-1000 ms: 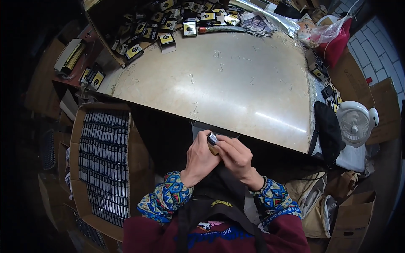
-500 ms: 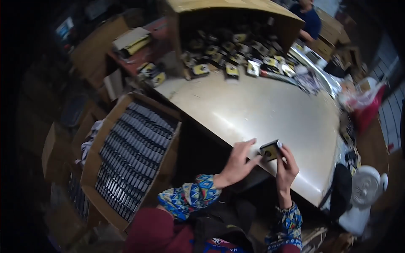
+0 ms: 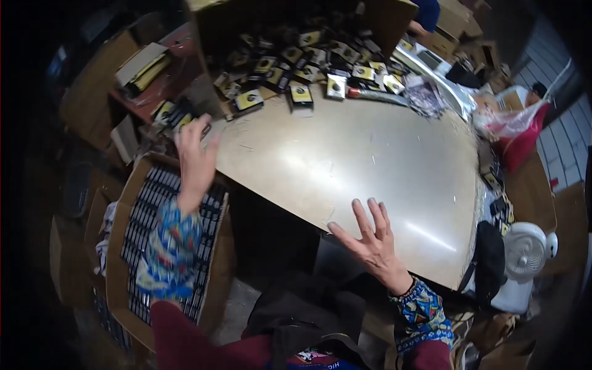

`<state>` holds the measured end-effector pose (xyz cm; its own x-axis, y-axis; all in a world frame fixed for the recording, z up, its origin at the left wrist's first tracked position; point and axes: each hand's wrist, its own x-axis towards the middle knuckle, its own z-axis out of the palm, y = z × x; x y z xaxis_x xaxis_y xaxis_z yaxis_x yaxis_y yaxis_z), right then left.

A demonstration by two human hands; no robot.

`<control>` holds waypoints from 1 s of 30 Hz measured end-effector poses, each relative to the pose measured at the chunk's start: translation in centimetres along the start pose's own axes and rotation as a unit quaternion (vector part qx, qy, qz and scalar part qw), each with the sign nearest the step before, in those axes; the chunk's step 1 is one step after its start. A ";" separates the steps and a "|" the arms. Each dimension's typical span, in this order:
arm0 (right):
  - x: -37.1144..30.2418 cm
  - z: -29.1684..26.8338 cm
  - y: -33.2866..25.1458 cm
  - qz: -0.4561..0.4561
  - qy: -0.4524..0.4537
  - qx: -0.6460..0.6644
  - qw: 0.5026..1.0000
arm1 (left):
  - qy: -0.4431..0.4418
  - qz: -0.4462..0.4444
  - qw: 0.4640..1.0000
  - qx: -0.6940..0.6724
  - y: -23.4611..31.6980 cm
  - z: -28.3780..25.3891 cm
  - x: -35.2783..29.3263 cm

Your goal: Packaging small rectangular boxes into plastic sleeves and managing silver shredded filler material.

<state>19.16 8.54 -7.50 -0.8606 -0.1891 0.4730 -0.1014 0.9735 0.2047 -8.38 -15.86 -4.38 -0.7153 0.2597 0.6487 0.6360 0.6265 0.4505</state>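
Note:
My left hand point(image 3: 197, 161) reaches over the table's left corner with its fingers curled. The dark end of a small box point(image 3: 206, 129) shows between thumb and fingertips; most of it is hidden behind the hand. Right beside these fingers lies a group of small black-and-yellow boxes point(image 3: 168, 115). My right hand point(image 3: 373, 243) hovers above the table's near edge, fingers spread, with nothing in it. Across the metal tabletop point(image 3: 364, 166), many more black-and-yellow boxes point(image 3: 301, 95) spill from a large cardboard carton point(image 3: 213, 46) lying on its side.
Below my left forearm stands an open carton point(image 3: 117, 271) packed with rows of small dark boxes point(image 3: 145, 213). A white fan point(image 3: 524, 256) and a black cloth-like thing point(image 3: 489, 262) sit at the right. Plastic bags point(image 3: 509, 126) line the far right. Another person's arm point(image 3: 425, 18) shows at the back.
The small box has left my right hand, whose fingers have spread open. My left hand has swung far left to the boxes at the table corner. The view has shifted slightly.

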 end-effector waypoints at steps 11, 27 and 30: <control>-1.0 -1.1 -0.7 -0.049 0.059 -0.008 0.997 | -0.379 -0.285 0.642 -0.603 14.8 -1.5 -11.8; -1.7 -2.4 -1.2 0.001 0.098 0.123 0.988 | -0.416 -0.265 0.610 -0.620 16.3 -2.2 -12.4; -1.9 -2.4 -1.3 0.005 0.103 0.122 0.987 | -0.356 -0.276 0.596 -0.664 17.1 -2.3 -12.3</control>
<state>22.15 7.35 -6.56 -0.7448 -0.1768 0.6434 -0.2316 0.9728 -0.0008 11.95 -10.06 -3.28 -0.5619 0.8264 -0.0361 -0.4247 -0.2507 0.8700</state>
